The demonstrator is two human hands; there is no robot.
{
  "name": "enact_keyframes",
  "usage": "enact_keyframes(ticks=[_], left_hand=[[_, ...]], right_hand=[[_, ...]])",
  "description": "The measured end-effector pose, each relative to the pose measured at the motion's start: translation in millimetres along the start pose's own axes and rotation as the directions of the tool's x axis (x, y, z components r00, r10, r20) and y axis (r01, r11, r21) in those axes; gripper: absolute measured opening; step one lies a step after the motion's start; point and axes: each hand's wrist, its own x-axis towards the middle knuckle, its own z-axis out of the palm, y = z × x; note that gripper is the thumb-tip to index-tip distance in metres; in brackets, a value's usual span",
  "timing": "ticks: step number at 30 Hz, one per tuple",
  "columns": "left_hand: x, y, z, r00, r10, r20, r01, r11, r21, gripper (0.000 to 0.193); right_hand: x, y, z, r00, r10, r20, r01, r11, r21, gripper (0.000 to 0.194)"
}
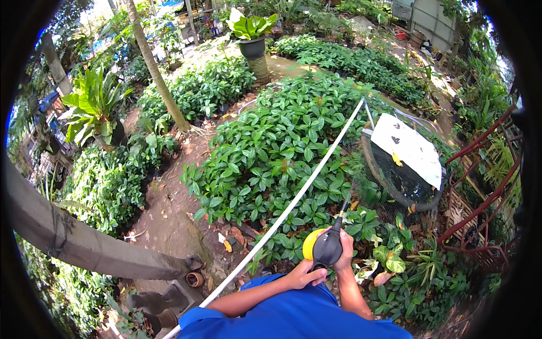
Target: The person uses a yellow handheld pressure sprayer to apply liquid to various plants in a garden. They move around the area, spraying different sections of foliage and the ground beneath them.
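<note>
Both my hands hold a small hand sprayer (328,248) in front of my blue shirt. It has a yellow body, a black head and a brass-coloured nozzle tip that points away from me over the leaves. My right hand (346,250) wraps the sprayer's right side, with part of its fingers hidden behind the black head. At the near end, my left hand (305,274) grips the black part, its thumb lying on top. Just beyond the nozzle spreads a dense bed of broad-leaved green plants (271,152).
A white pipe (288,207) slants past my left arm across the bed. Right of it, a white sheet (406,148) partly covers a round netted frame (381,173). Red metal framework (482,190) stands at far right. A concrete beam (106,250) and small clay pot (194,279) are left.
</note>
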Motion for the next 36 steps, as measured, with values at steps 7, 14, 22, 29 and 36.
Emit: enact_keyframes(ticks=[7, 14, 22, 29, 36], left_hand=[[-6.4, -2.1, -5.0, 0.999, 0.036, -0.02, -0.037, 0.999, -0.031, 0.035], [-18.0, 1.7, -10.8, 0.995, 0.025, -0.094, -0.032, 0.997, -0.071, 0.036], [-32.1, 4.2, -13.8, 0.989, 0.034, -0.144, -0.051, 0.992, -0.115, 0.038], [-42.0, 5.2, -14.0, 0.986, 0.02, -0.163, -0.041, 0.991, -0.125, 0.039], [-44.9, 3.9, -13.8, 0.992, 0.049, -0.118, -0.065, 0.989, -0.136, 0.036]], right_hand=[[5.6, -2.0, 7.7, 0.992, 0.033, 0.12, -0.036, 0.999, 0.016, 0.046], [14.1, -3.2, 25.0, 0.978, 0.086, 0.192, -0.072, 0.994, -0.078, 0.046], [15.2, 8.9, 41.8, 0.955, 0.137, 0.262, -0.13, 0.99, -0.046, 0.044], [11.8, 7.8, 49.5, 0.955, 0.092, 0.282, -0.068, 0.993, -0.092, 0.045], [4.2, 10.1, 49.6, 0.971, 0.09, 0.221, -0.07, 0.993, -0.095, 0.048]])
